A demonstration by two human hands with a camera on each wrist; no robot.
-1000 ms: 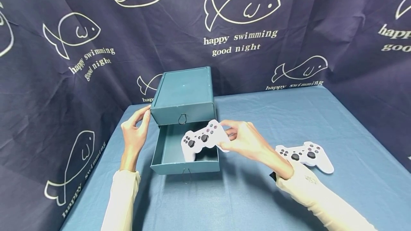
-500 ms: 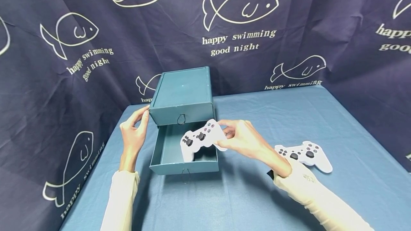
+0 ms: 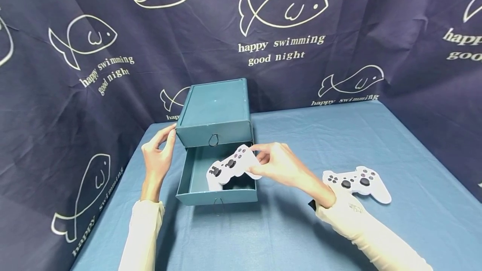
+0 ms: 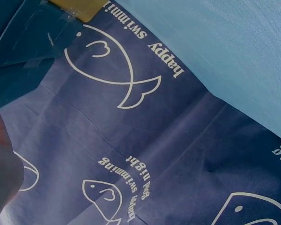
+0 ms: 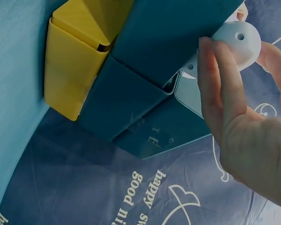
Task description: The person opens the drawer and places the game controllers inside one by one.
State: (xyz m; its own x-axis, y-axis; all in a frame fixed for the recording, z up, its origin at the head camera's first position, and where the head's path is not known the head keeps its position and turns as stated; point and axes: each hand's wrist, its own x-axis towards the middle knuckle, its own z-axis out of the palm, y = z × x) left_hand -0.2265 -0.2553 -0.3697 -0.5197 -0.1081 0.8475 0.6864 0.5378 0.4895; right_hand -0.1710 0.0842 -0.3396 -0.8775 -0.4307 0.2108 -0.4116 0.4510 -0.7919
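– How is the white controller (image 3: 226, 168) held?
– It is pinched at one end by the right hand (image 3: 280, 164), tilted, over or inside the lower drawer (image 3: 237, 196); which, cannot be told.
– And the left hand (image 3: 157, 154)?
– By its extended fingers the cabinet (image 3: 214, 108) is touched. Probably the controller should be levelled gently, so the drawer is not knocked.

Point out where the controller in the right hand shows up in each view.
Head: controller just below centre, against the open drawer, gripped by the right hand.
Left wrist: not in it.
Right wrist: upper right, a white end showing between the fingers.
Shared landmark: the teal drawer unit, near centre in head, upper left in left wrist, upper middle in right wrist.
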